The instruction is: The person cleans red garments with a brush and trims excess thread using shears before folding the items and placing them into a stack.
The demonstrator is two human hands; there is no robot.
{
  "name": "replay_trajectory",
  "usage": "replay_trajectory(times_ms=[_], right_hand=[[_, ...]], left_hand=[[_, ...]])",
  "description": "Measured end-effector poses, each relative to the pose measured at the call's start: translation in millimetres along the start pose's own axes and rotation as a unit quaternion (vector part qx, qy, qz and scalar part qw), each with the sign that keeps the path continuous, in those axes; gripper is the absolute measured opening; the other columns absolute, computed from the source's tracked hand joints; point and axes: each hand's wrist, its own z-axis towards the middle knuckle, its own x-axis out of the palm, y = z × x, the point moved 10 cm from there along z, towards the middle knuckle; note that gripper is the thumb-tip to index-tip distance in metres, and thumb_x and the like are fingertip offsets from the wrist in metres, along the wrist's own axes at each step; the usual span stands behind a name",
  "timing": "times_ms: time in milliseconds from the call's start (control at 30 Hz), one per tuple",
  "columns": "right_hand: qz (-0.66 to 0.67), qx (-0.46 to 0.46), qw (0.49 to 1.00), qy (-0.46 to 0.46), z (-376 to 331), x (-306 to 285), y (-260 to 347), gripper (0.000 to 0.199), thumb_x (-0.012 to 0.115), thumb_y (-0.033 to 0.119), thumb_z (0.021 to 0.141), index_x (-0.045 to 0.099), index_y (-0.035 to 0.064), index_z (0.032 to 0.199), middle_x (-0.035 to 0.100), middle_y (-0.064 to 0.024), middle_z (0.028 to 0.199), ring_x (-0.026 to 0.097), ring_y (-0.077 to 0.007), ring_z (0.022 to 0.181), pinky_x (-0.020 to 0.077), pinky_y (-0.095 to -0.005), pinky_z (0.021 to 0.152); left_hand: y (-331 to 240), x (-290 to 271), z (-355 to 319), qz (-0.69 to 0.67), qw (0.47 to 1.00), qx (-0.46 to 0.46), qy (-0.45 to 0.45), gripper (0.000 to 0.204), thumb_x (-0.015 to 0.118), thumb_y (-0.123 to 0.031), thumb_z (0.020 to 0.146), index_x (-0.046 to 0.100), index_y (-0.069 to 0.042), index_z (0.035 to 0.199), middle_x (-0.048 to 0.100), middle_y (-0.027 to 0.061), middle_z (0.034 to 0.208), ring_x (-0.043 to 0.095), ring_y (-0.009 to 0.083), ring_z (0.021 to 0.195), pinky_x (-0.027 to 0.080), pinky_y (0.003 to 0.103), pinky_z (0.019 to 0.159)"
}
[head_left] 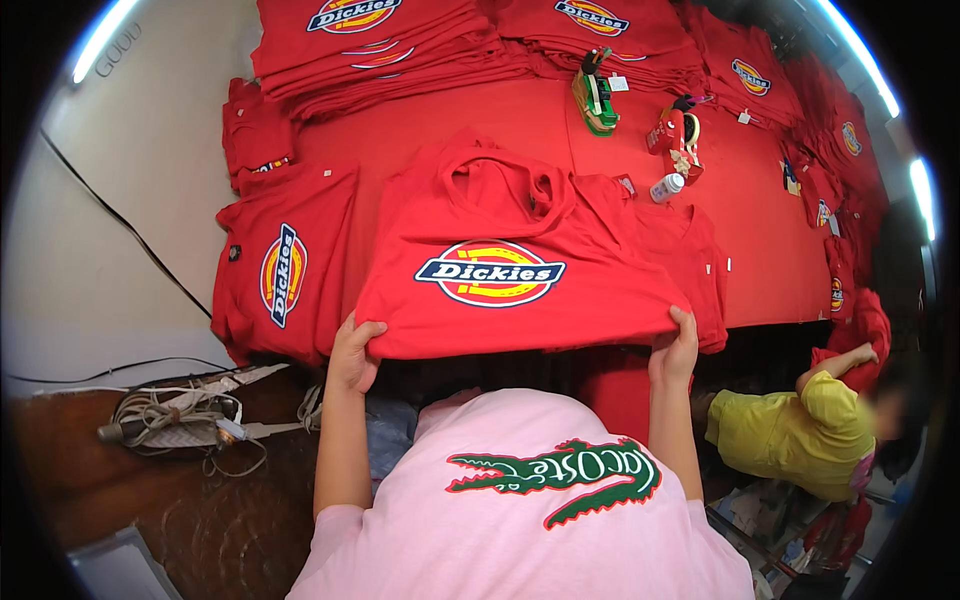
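A red T-shirt [520,335] with a yellow, white and navy chest print is stretched out in front of me, its round collar away from me. My left hand [354,354] grips its near left corner, thumb on top and the other fingers hidden beneath the cloth. At the near right corner, my right hand [676,350] pinches the edge in the same way. More red cloth [707,262] lies beside and under the right side of the shirt.
Folded red shirts [284,270] lie at the left, with tall stacks [400,65] along the far side of the red-covered table [420,125]. A green tape dispenser [597,100], a red one [676,140] and a white bottle [667,187] stand beyond the shirt. A co-worker in yellow [795,435] handles red cloth. Coiled cables [185,415] lie lower left.
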Motion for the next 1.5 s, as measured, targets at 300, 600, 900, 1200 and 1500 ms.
replay_trajectory(times_ms=[300,600,900,1200,1500], right_hand=[[-0.233,-0.081,0.809,0.533,-105,261,-119,0.025,0.076,0.011,0.093,0.069,0.0022,0.114,0.057,-0.0241,0.15,0.053,-0.0315,0.144,0.0441,-0.039,0.113],[-0.337,0.064,0.785,0.516,-89,153,-202,0.014,0.07,0.011,0.097,0.073,0.0023,0.107,0.075,-0.0069,0.099,0.069,-0.0153,0.099,0.0541,-0.0322,0.089],[-0.131,0.414,0.831,0.348,-48,128,-177,0.044,0.057,0.048,0.106,0.066,0.0095,0.124,0.072,-0.0012,0.113,0.063,-0.0113,0.105,0.0482,-0.0273,0.089],[-0.222,0.146,0.95,0.165,49,121,-223,0.033,0.069,0.019,0.101,0.064,0.002,0.13,0.069,-0.0016,0.11,0.064,-0.0115,0.097,0.051,-0.0275,0.084],[-0.487,-0.303,0.793,0.205,96,246,-172,0.067,0.084,0.024,0.085,0.056,0.0045,0.144,0.06,-0.0169,0.138,0.055,-0.0336,0.132,0.0415,-0.0447,0.113]], left_hand=[[93,-50,26,-0.035,0.995,-0.086,-0.028,0.047,0.057,0.006,0.078,0.065,-0.001,0.124,0.072,0.009,0.12,0.07,0.0242,0.109,0.057,0.038,0.097],[90,-4,18,-0.124,0.98,-0.156,0.028,0.055,0.053,-0.041,0.105,0.059,0.0,0.142,0.064,0.016,0.145,0.065,0.0275,0.129,0.054,0.044,0.106],[-10,124,-30,0.04,0.985,-0.055,0.157,0.073,0.08,-0.014,0.076,0.055,0.005,0.143,0.069,0.0126,0.129,0.068,0.0243,0.118,0.053,0.036,0.102],[-165,-41,-121,-0.003,0.978,0.204,0.051,0.074,0.075,-0.017,0.065,0.056,0.004,0.134,0.07,0.014,0.125,0.07,0.0259,0.111,0.054,0.039,0.099],[-219,-80,-154,-0.152,0.921,0.326,0.149,0.05,0.07,-0.021,0.077,0.059,-0.001,0.121,0.07,0.013,0.118,0.069,0.0254,0.107,0.053,0.041,0.1]])
